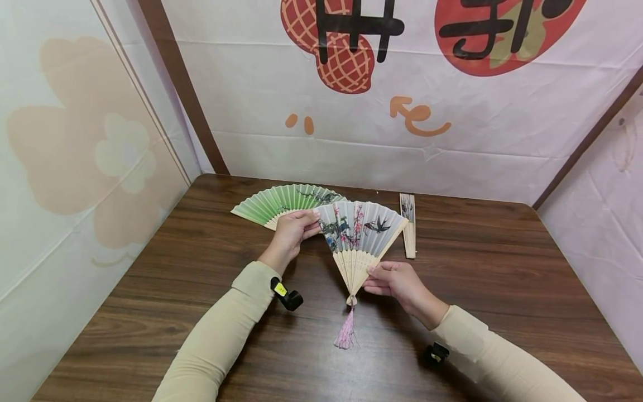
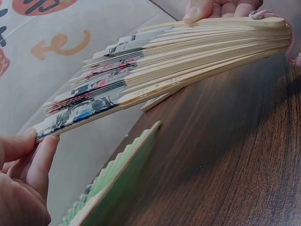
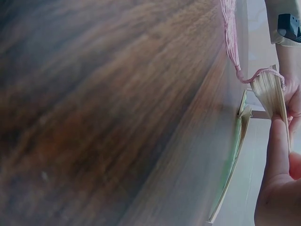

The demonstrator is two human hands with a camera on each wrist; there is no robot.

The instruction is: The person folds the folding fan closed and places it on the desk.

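Observation:
A grey folding fan [image 1: 364, 229] with blossoms and a swallow is held partly spread above the table, its pleats still narrow in the left wrist view. My left hand [image 1: 293, 231] pinches the outer tip of its left guard stick between thumb and fingers. Lower down on the opposite side, my right hand [image 1: 402, 285] grips the right guard stick, thumb on top. From the pivot hangs a pink tassel [image 1: 345, 332]. Behind my left hand a green folding fan [image 1: 273, 204] lies spread on the table, partly covered by that hand and the grey fan.
A closed folding fan [image 1: 409, 240] lies at the back, right of the grey fan. The dark wood table [image 1: 502, 268] meets a printed cloth backdrop [image 1: 482, 111] at its far edge. Black straps [image 1: 287, 295] sit on both wrists.

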